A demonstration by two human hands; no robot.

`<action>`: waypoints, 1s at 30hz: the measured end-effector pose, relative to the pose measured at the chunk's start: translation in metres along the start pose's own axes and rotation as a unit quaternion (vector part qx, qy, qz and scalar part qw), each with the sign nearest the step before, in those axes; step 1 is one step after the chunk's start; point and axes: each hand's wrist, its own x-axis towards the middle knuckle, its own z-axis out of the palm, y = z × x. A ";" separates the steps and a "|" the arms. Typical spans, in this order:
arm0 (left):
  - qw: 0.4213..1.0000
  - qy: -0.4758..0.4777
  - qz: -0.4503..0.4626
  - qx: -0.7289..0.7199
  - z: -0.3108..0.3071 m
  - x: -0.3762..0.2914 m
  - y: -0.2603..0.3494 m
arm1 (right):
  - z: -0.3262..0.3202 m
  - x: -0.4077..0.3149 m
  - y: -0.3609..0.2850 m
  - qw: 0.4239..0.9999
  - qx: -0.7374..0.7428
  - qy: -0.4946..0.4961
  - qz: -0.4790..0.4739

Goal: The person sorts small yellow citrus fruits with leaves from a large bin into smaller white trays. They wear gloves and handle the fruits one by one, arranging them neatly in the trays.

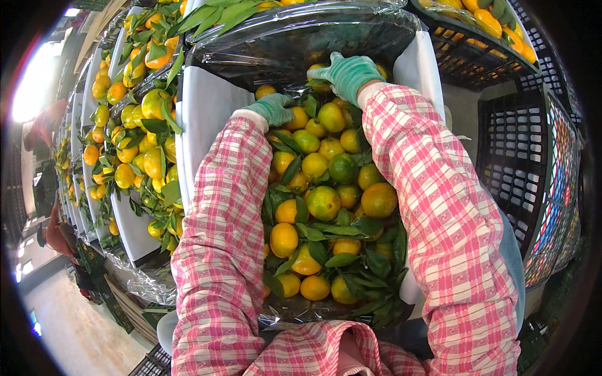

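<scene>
My left hand (pixel 275 110), in a green knit glove, reaches into the near crate at its left side. Its fingertips are against the mandarins (pixel 324 202), and its palm is hidden. Farther back, my right hand (pixel 352 76), gloved the same way, is over the fruit with thumb and a finger spread apart. A mandarin (pixel 320 86) with a leaf lies just under that thumb. The fruit is yellow, orange and partly green, with many dark leaves (pixel 336 229) among it. White liner sheets (pixel 207 101) stand along the crate's sides, and clear plastic film (pixel 301 42) covers its far end.
More lined crates of leafy mandarins (pixel 153 162) run along the left. Black plastic crates (pixel 510 160) stand at the right, one with fruit (pixel 489 23) at the upper right. A person (pixel 61 237) is at the far left near the pale floor (pixel 80 310).
</scene>
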 end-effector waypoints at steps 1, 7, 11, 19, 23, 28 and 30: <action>1.000 -0.018 -0.007 -0.002 0.002 -0.001 0.004 | 0.000 0.001 -0.001 1.000 -0.001 -0.003 0.003; 0.984 0.065 -0.019 -0.162 0.005 -0.007 -0.006 | -0.003 -0.005 0.001 1.000 -0.003 0.001 0.003; 0.962 0.076 0.083 -0.247 0.003 -0.011 0.024 | 0.009 -0.002 0.010 1.000 -0.007 0.027 0.008; 0.918 0.003 0.390 -0.075 0.031 -0.072 0.116 | 0.001 -0.006 0.005 1.000 -0.002 0.016 -0.008; 0.938 0.058 0.322 -0.116 0.016 -0.086 0.108 | -0.002 -0.013 0.005 1.000 -0.002 0.020 -0.016; 0.945 0.135 -0.229 0.192 -0.013 -0.030 0.018 | -0.011 -0.018 -0.002 1.000 -0.014 -0.001 -0.005; 0.916 0.173 -0.305 0.196 0.007 -0.019 -0.010 | -0.018 -0.014 -0.015 0.999 -0.035 0.007 -0.020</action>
